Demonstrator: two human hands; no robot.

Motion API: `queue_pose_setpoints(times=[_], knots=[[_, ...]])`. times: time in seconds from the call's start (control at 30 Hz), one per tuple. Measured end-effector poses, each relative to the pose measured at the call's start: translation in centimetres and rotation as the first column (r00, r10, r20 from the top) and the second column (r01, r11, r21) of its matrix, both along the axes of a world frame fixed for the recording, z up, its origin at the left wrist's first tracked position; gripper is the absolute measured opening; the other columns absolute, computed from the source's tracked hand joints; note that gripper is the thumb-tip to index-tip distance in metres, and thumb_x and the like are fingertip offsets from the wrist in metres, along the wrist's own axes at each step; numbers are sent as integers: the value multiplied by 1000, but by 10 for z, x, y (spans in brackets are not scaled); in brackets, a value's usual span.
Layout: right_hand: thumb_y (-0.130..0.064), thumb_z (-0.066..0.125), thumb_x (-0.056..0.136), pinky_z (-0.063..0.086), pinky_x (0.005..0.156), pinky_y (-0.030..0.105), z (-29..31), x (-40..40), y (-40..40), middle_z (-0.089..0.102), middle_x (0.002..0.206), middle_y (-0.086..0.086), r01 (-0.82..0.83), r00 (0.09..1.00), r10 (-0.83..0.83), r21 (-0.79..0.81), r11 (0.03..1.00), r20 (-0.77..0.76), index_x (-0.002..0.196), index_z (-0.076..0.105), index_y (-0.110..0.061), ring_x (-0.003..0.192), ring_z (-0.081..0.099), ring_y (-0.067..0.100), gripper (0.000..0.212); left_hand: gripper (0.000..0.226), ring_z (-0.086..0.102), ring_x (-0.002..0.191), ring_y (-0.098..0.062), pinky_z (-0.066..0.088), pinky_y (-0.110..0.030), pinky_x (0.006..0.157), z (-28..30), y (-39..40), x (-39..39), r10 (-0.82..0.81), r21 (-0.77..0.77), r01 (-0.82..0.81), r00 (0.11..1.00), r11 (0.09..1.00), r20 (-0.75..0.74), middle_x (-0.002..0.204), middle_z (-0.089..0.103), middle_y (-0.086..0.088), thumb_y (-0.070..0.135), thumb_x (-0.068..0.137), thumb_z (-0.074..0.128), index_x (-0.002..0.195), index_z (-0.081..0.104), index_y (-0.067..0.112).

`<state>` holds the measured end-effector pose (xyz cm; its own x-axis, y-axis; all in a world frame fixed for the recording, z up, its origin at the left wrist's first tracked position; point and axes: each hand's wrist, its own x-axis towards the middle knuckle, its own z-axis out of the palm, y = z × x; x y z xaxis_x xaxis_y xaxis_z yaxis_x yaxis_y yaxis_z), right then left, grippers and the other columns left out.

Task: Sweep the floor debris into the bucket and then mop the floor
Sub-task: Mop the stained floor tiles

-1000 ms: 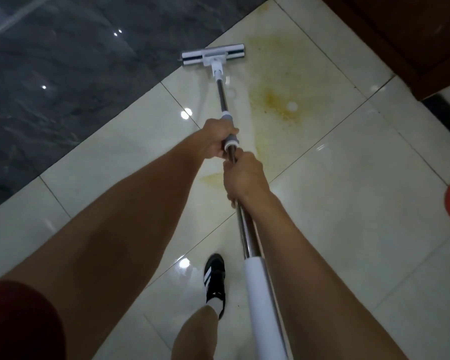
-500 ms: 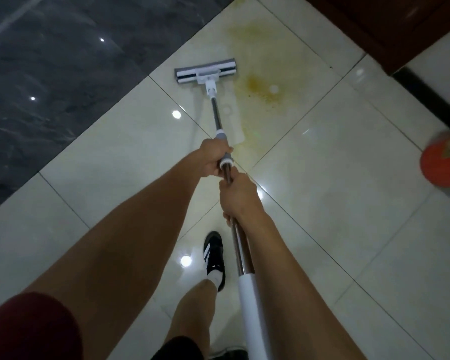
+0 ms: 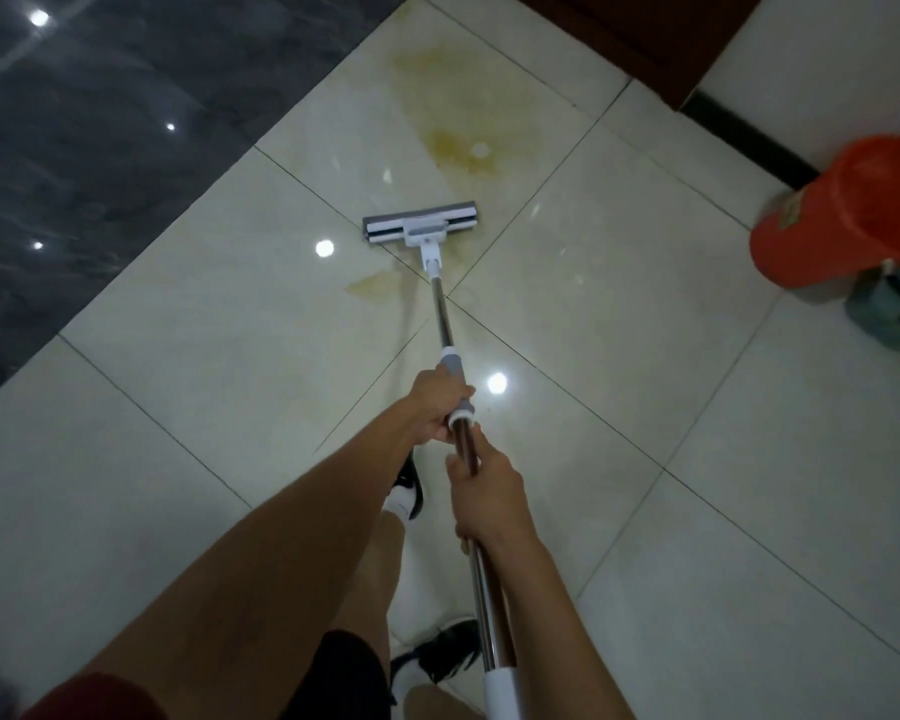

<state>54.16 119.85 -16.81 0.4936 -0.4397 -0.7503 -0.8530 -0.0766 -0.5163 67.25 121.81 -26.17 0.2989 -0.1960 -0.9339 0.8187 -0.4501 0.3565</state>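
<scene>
Looking down from the head camera, both hands are wrapped around the handle of a flat mop [image 3: 450, 356]. The left hand [image 3: 435, 405] is closed on the grey grip sleeve, ahead of the right hand [image 3: 481, 493], which is closed on the bare metal shaft just behind the sleeve's white collar. The mop head [image 3: 421, 230], white and grey, lies flat on the pale glossy floor tiles [image 3: 204, 314], near where four tiles meet. A yellowish stain [image 3: 458, 132] spreads across the tile beyond the mop head, and a smaller yellowish patch [image 3: 378, 284] sits just left of the shaft, close behind the head. An orange bucket [image 3: 842, 215] stands well to the right near the wall, with a bluish-green cloth [image 3: 889, 314] bunched against its base. Dark marbled tiles [image 3: 100, 137] fill the upper left. Below the arms, two black-and-white shoes [image 3: 448, 649] stand on the floor, the other partly hidden under the left forearm.
</scene>
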Motion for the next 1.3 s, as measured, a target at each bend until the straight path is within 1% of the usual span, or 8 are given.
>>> queue_pose_setpoints(times=[0.1, 0.37, 0.53, 0.67, 0.77, 0.9, 1.1, 1.3], knots=[[-22, 49, 102, 61, 74, 39, 5, -6, -8, 63, 84, 2, 86, 994, -87, 18, 996, 64, 135, 56, -26, 71, 62, 16, 34, 22, 64, 62, -28, 61, -46, 61, 8, -8, -1, -24, 2, 24, 999, 1000, 30, 94, 63, -22, 7, 93, 65, 114, 57, 1], [-23, 53, 101, 62, 73, 45, 0, 55, -52, 61, 78, 2, 65, 998, -64, -40, 997, 22, 132, 58, -19, 68, 62, 19, 31, 30, 66, 60, -30, 61, -57, 74, 0, -48, 55, -26, -10, 27, 998, 1000, 63, 94, 64, -23, 9, 94, 66, 120, 55, 0], [-24, 54, 101, 62, 74, 46, -5, 145, -79, 60, 75, 1, 95, 995, -95, -17, 995, 42, 132, 59, -21, 67, 63, 20, 31, 5, 65, 69, -30, 61, -46, 66, -3, -77, 145, -29, 0, 29, 997, 1000, 75, 103, 65, -20, 4, 94, 62, 98, 61, 8], [-26, 55, 100, 62, 72, 49, -10, 220, -101, 61, 75, 3, 114, 992, -114, -7, 993, 46, 128, 61, -22, 65, 62, 21, 29, 18, 65, 69, -29, 61, -50, 69, -5, -102, 221, -39, 6, 39, 996, 999, 76, 97, 65, -20, 10, 95, 63, 112, 60, 4], [-26, 55, 99, 62, 68, 49, -11, 273, -124, 62, 74, 4, 105, 994, -105, -3, 994, 40, 125, 62, -22, 62, 62, 21, 27, 10, 66, 71, -28, 61, -46, 64, -4, -123, 272, -52, 9, 51, 994, 999, 96, 96, 66, -17, 10, 96, 62, 105, 62, 6], [-23, 54, 101, 58, 54, 36, -4, 339, -165, 62, 72, 6, 78, 997, -78, 0, 997, 27, 120, 63, -19, 51, 60, 21, 21, 11, 66, 66, -28, 58, -42, 57, -4, -157, 337, -30, -8, 31, 994, 999, 105, 97, 65, -18, 10, 95, 64, 104, 61, 5], [-23, 52, 100, 61, 73, 47, -17, 442, -228, 69, 85, 13, -28, 998, 31, -53, 998, 55, 122, 64, -15, 76, 70, 30, 26, 33, 66, 67, -28, 59, -46, 61, -7, -214, 437, 18, -23, -15, 993, 1000, 118, 100, 64, -19, 14, 95, 65, 125, 56, 2], [-28, 51, 99, 62, 72, 51, -45, 565, -297, 69, 94, 12, -86, 994, 87, -27, 996, 60, 118, 63, -19, 81, 71, 36, 25, 15, 63, 72, -25, 59, -49, 74, -14, -281, 555, 82, 10, -85, 983, 996, 165, 99, 61, -18, 11, 94, 65, 106, 58, 5]])
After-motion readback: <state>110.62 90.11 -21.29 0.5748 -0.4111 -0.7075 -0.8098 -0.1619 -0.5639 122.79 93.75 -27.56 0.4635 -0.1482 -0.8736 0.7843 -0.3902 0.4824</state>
